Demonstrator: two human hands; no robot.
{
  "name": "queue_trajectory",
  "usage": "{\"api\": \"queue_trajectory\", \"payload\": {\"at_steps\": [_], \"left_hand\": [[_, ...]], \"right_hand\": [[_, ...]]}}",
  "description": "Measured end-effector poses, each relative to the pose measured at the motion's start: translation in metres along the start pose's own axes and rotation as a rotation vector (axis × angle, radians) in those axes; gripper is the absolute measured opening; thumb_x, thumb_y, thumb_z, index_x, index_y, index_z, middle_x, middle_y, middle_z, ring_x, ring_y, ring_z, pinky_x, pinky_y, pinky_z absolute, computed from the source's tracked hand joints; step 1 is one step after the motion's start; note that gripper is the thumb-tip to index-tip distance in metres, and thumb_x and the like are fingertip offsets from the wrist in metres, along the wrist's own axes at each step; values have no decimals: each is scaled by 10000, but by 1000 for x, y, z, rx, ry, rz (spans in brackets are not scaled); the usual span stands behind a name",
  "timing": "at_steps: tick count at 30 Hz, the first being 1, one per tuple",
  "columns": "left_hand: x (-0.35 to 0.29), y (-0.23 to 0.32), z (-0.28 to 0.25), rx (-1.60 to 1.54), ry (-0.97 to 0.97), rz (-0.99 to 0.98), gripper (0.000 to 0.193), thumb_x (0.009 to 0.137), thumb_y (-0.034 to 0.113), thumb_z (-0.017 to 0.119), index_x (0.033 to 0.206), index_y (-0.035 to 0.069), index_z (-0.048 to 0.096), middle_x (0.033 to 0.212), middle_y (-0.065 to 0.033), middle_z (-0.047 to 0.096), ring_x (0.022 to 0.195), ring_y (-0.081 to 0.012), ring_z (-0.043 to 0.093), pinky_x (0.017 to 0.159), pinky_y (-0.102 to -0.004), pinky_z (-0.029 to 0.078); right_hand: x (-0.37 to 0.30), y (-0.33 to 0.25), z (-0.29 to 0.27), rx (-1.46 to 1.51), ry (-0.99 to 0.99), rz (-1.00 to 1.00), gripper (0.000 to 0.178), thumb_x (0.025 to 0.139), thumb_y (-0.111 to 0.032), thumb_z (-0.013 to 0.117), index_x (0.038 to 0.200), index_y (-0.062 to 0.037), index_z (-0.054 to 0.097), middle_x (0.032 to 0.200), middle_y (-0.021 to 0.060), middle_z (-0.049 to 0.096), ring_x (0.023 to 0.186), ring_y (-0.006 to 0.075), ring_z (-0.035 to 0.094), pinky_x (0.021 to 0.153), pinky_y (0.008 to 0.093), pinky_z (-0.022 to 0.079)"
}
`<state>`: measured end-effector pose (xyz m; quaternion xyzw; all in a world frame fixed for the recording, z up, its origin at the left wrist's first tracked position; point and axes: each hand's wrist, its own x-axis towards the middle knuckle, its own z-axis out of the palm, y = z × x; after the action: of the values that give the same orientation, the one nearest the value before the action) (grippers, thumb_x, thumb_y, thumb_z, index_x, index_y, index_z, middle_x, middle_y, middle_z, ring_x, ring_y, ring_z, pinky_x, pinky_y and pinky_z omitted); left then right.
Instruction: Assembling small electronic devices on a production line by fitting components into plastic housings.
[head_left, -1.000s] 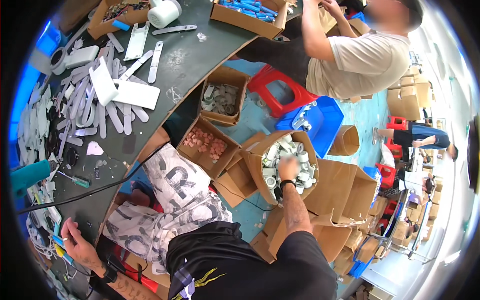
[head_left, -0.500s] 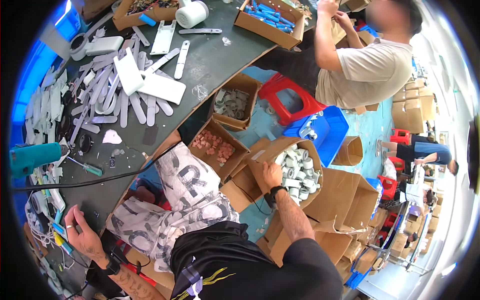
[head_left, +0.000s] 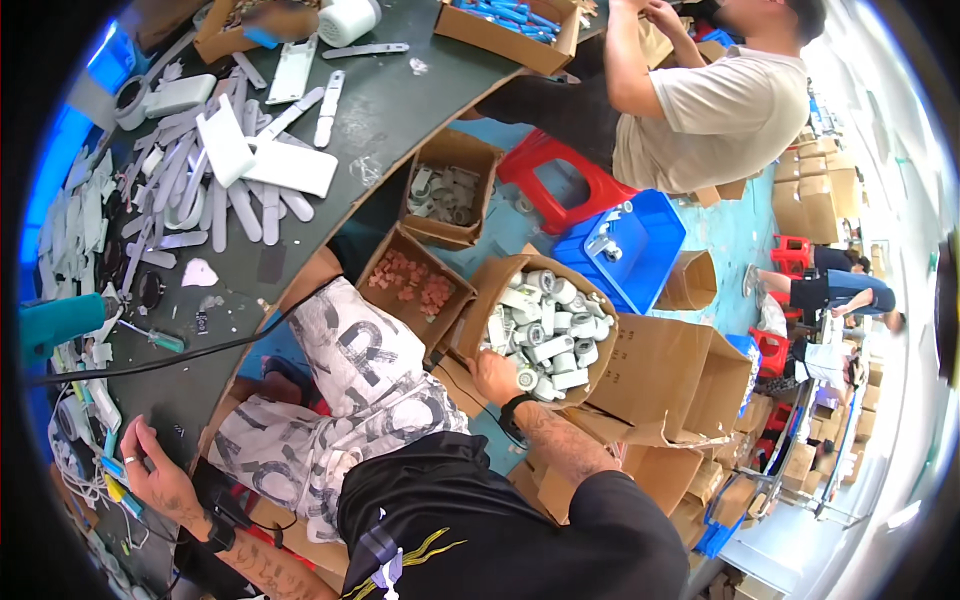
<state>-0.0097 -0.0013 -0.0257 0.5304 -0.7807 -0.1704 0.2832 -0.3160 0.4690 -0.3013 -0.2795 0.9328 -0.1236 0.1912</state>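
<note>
My right hand [head_left: 497, 376] reaches down into a cardboard box [head_left: 500, 285] on the floor, full of several white cylindrical parts [head_left: 545, 325]. Its fingers close around one white cylinder [head_left: 525, 379] at the near edge of the pile. My left hand [head_left: 155, 475] rests on the dark workbench [head_left: 400, 90] at the lower left, fingers spread beside white cables [head_left: 75, 470] and small coloured tools; it holds nothing that I can see. My patterned shorts and black shirt fill the lower middle.
Two more open boxes stand by my knee, one with pink parts [head_left: 410, 285], one with grey parts [head_left: 445, 195]. White plastic strips [head_left: 230, 180] cover the bench. A teal tool [head_left: 55, 325] lies left. Another person [head_left: 700, 100] sits beyond a red stool [head_left: 560, 185] and blue bin [head_left: 625, 250].
My right hand has moved from the middle of the box to its near edge and closed on a white cylinder. My left hand has stayed on the bench.
</note>
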Motion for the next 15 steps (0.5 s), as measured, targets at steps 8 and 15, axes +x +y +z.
{"api": "queue_trajectory", "payload": {"at_steps": [8, 15], "left_hand": [[3, -7, 1, 1, -9, -18, 287, 1146, 209, 645, 1283, -19, 753, 1110, -99, 762, 992, -199, 687, 944, -327, 540], [-1, 6, -1, -5, -2, 1, 246, 1137, 166, 652, 1260, -29, 739, 1121, -96, 755, 985, -191, 687, 937, -325, 546]], "right_hand": [[21, -9, -23, 73, -168, -1, 563, 1103, -491, 611, 880, 18, 700, 834, 280, 743, 858, 512, 739, 747, 591, 583], [105, 105, -33, 152, 470, 313, 481, 1008, -298, 713, 1383, -18, 605, 1246, 275, 686, 1131, 524, 667, 1004, 560, 546]]}}
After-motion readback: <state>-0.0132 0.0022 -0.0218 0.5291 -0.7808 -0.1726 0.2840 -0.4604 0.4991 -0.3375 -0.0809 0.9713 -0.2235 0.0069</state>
